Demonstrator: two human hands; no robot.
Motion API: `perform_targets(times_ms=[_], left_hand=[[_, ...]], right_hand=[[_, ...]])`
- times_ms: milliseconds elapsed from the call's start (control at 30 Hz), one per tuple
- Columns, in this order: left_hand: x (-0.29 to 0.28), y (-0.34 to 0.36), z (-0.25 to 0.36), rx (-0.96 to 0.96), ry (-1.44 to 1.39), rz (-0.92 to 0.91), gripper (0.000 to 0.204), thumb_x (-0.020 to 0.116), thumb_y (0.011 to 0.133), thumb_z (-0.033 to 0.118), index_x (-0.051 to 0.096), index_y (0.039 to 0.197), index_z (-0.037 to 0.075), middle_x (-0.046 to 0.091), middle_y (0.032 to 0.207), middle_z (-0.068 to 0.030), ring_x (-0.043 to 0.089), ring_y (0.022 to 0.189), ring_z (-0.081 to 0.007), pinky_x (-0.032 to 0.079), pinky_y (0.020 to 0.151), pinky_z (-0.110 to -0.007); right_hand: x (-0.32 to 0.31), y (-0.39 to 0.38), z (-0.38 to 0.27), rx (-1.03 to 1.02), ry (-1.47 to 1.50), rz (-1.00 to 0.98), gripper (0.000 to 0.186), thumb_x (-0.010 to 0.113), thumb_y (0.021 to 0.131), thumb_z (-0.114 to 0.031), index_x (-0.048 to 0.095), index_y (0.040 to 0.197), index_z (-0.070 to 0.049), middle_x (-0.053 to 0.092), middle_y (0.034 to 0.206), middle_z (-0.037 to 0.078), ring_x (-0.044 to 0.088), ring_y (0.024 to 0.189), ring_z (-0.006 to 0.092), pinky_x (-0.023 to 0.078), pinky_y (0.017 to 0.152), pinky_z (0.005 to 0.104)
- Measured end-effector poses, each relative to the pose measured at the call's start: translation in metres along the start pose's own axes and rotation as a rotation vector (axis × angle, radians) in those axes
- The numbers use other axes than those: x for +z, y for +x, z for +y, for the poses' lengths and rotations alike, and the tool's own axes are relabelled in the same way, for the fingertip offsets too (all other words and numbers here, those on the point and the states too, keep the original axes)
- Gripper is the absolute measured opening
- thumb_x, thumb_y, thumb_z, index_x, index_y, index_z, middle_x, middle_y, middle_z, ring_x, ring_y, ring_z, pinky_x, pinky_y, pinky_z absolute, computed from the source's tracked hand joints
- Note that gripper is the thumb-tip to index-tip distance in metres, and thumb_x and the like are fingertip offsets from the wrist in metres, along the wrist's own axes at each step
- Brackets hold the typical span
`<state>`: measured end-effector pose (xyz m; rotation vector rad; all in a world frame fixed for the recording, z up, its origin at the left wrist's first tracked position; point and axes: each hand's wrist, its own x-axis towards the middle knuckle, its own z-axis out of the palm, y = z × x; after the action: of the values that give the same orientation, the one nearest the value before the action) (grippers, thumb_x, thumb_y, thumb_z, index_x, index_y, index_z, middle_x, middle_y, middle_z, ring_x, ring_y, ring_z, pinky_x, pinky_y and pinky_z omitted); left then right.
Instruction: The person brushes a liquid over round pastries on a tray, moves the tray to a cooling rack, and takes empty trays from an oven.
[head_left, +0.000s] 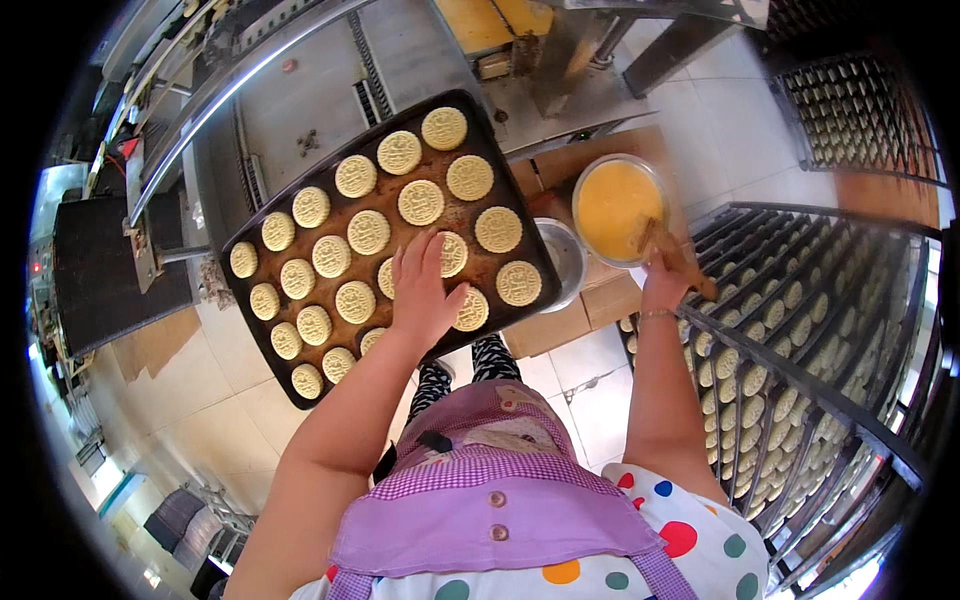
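A dark baking tray (480,130) holds rows of round, pale, stamped pastries (421,202). My left hand (425,285) lies over the tray's near right part, fingers stretched out, over or against a few pastries and partly hiding them. To the right, my right hand (663,282) grips the wooden handle of a brush (690,272). The brush's head dips into a round bowl (581,225) of orange-yellow liquid (612,205) that looks like beaten egg. The fingers of that hand are partly hidden by the handle.
Beside the bowl stands a second metal container (570,262), partly under the tray's edge, on cardboard (595,300). Black racks (800,400) loaded with trays of pastries stand close on the right. Metal machinery with a chain (368,60) lies beyond the tray.
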<state>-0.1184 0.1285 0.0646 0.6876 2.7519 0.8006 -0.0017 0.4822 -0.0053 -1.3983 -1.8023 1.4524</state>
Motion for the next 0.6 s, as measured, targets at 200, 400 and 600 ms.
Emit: perform_targets(times_ms=[200,400,600], left_hand=[[-0.029,-0.110,0.004,0.059,-0.222,-0.198,0.054,0.069,0.070,0.007,0.046,0.120,0.002,0.050,0.119,-0.0201,0.047,0.110,-0.0393,0.041,0.094,-0.044],[-0.016,-0.212,-0.035,-0.909,-0.662,-0.377,0.048,0.067,0.077,0.008,0.046,0.120,0.001,0.053,0.114,-0.0136,0.054,0.101,-0.0266,0.047,0.084,-0.034],[-0.016,-0.215,-0.058,-1.531,-1.462,0.263,0.050,0.061,0.084,0.009,0.037,0.128,0.004,0.051,0.116,-0.0129,0.055,0.101,-0.0275,0.048,0.084,-0.036]], right_hand=[[-0.006,0.046,-0.020,-0.120,-1.067,0.056,0.073,0.048,0.079,-0.066,0.070,0.073,0.003,0.065,0.076,0.025,0.066,0.075,0.0367,0.053,0.069,0.0435],[0.014,0.045,-0.004,-0.025,-0.796,-0.008,0.047,0.059,0.081,-0.041,0.066,0.091,0.004,0.067,0.084,0.021,0.066,0.073,0.0316,0.052,0.062,0.0400],[0.025,0.024,0.003,0.363,0.280,0.051,0.037,0.062,0.080,-0.004,0.053,0.116,-0.002,0.064,0.093,0.011,0.064,0.079,0.0233,0.052,0.053,0.0322]])
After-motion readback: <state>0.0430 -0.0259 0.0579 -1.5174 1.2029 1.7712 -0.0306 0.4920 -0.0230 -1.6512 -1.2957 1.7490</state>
